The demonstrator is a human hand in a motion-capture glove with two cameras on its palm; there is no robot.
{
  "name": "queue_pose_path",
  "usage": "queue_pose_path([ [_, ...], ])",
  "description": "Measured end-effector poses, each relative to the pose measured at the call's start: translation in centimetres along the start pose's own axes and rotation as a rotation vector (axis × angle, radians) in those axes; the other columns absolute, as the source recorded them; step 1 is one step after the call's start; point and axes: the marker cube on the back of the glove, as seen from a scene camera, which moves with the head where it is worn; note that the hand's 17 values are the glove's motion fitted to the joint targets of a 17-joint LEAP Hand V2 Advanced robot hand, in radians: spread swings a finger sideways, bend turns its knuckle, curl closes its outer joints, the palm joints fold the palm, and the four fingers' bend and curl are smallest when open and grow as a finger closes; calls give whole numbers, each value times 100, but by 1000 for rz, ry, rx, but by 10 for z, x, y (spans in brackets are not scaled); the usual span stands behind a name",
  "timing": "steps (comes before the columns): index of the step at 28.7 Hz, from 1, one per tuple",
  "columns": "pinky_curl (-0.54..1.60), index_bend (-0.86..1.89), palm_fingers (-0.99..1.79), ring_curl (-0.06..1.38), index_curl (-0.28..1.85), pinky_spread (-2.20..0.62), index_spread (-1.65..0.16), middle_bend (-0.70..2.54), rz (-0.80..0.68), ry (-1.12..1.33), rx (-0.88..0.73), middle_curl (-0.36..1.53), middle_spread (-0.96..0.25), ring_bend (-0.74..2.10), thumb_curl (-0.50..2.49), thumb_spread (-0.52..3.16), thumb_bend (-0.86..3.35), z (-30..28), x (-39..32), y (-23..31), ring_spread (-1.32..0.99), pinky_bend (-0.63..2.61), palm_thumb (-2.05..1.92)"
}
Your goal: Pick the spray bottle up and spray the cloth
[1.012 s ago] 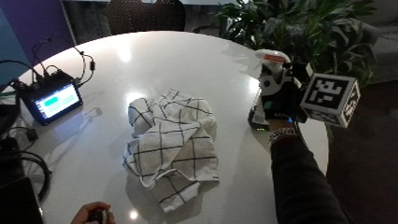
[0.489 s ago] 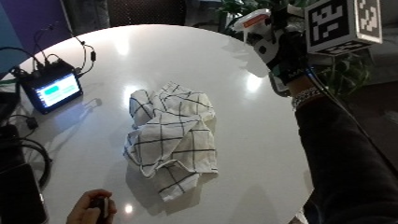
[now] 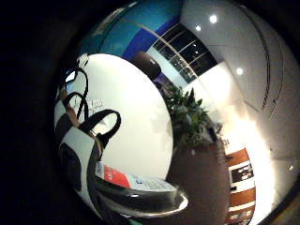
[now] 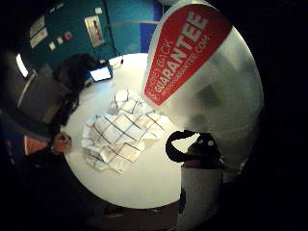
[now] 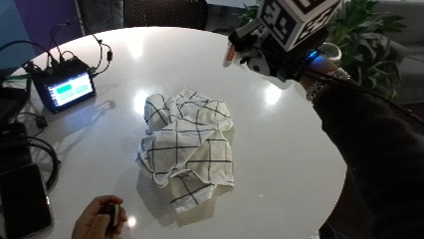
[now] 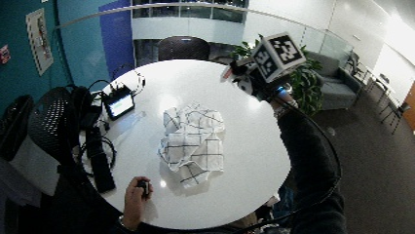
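Note:
In the outside view my gloved right hand [image 5: 290, 67] grips the white spray bottle [image 5: 246, 59] and holds it in the air above the far right part of the round white table [image 5: 285, 149]. Its red-tipped head points left. The white cloth [image 5: 189, 144] with black grid lines lies crumpled at the table's middle, below and to the left of the bottle. The thumb side palm view has the bottle's red "GUARANTEE" label [image 4: 185, 53] close up, with the cloth [image 4: 120, 132] on the table beneath. In the wide view the hand [image 6: 262, 87] and bottle [image 6: 240, 80] are level with the table's far right rim.
A small lit monitor [image 5: 63, 89] with cables sits at the left edge, a black flat device [image 5: 23, 199] in front of it. The bare left hand [image 5: 103, 219] holds a small dark object at the near edge. A chair [image 5: 165, 12] and plants [image 5: 371, 40] stand beyond the table.
The hand has lifted the bottle off the table's right edge and carried it up and over the tabletop. The outside camera has shifted as well; the cloth lies as before.

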Motion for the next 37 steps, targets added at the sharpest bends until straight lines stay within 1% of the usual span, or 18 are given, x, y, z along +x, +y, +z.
queue_pose_path([
  [4, 40, 19, 137, 46, 50, -34, -27, 50, -180, 162, -137, 51, -22, 73, 64, 69, -3, 17, -30, -2, -20, 56, 90],
  [7, 40, 19, 137, 46, 51, -34, -28, 50, -280, 223, -200, 52, -22, 73, 65, 68, -3, 30, -50, 1, -20, 56, 89],
  [13, 40, 19, 137, 46, 52, -34, -28, 49, -398, 298, -256, 52, -22, 73, 66, 68, -3, 47, -80, 15, -20, 56, 89],
  [18, 40, 19, 137, 45, 52, -34, -28, 49, -457, 312, -293, 52, -22, 73, 67, 67, -3, 62, -101, 29, -20, 56, 89],
  [23, 40, 18, 137, 45, 53, -34, -28, 49, -472, 311, -294, 52, -23, 73, 68, 67, -3, 68, -108, 33, -20, 56, 89],
  [27, 40, 18, 137, 45, 53, -34, -28, 49, -437, 271, -261, 52, -23, 74, 69, 67, -3, 63, -106, 25, -20, 56, 89],
  [33, 40, 18, 137, 45, 54, -34, -28, 49, -326, 97, -160, 52, -23, 74, 70, 67, -3, 38, -107, 2, -20, 56, 89],
  [37, 40, 18, 137, 45, 54, -34, -28, 49, -254, -82, -77, 52, -23, 74, 70, 67, -3, 18, -114, -17, -20, 56, 88],
])
